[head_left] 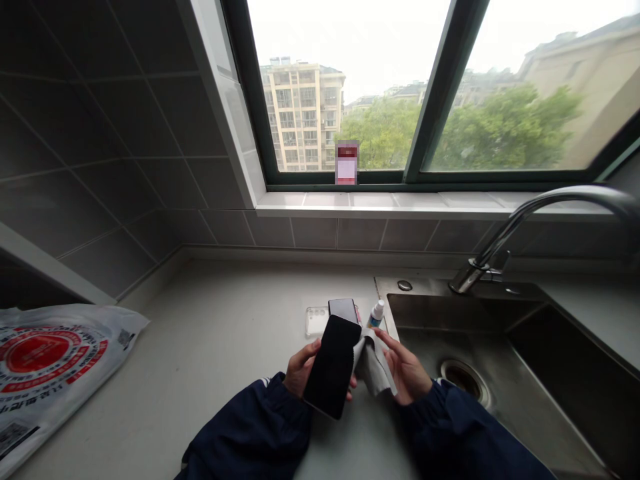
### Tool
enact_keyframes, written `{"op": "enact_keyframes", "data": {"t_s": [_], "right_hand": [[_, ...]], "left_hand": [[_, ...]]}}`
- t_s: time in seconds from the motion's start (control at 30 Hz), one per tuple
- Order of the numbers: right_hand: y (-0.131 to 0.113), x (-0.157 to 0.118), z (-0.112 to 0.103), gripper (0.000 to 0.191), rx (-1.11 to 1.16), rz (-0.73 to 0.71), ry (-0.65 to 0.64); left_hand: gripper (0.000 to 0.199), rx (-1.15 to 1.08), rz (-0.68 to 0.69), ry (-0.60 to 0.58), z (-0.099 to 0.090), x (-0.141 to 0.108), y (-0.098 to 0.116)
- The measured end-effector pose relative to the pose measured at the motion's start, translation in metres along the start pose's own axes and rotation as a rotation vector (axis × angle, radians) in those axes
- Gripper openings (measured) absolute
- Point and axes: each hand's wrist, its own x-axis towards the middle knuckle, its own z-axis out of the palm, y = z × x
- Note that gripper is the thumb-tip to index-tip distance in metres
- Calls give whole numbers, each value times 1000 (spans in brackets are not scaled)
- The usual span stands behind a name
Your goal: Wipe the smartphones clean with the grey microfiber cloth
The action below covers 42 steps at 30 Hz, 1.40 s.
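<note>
A black smartphone [333, 367] lies tilted in my left hand [301, 368], its dark face toward me, with my fingers wrapped round its edges. My right hand [407, 373] holds a grey cloth [375, 369], which hangs beside the phone's right edge. Just beyond the phone, a second phone-like item [342, 309] rests on the counter, partly covered by the held phone. A clear phone case [316, 323] lies to its left. A small white-capped bottle [376, 315] stands to its right, near the sink's edge, its lower part hidden behind my right hand and the cloth.
The light counter [225, 347] runs under my arms. A white plastic bag [60, 367] with red print lies at the far left. At the right are a steel sink [525, 380] and a curved faucet [505, 230]. A window [340, 87] is ahead.
</note>
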Motion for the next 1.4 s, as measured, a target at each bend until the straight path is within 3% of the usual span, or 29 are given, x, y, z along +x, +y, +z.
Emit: {"op": "enact_keyframes", "data": {"t_s": [0.13, 0.3, 0.37, 0.7, 0.9, 1.1, 1.4], "right_hand": [[6, 1, -7, 47, 56, 29, 21], [19, 4, -10, 83, -21, -57, 2], [23, 5, -10, 89, -87, -118, 14], [24, 2, -15, 42, -389, -222, 290], [24, 6, -16, 51, -440, -237, 303], [28, 3, -6, 72, -550, -347, 264], [21, 2, -18, 37, -653, -380, 379]], "left_hand": [[62, -34, 74, 13, -2, 0, 6], [63, -46, 125, 8, -6, 0, 9], [64, -39, 118, -7, -7, 0, 9], [61, -114, 132, 6, -5, -2, 10], [61, -107, 154, 60, -8, -2, 11], [62, -98, 139, 49, -8, -4, 13], [63, -93, 163, 46, 0, -2, 14]]}}
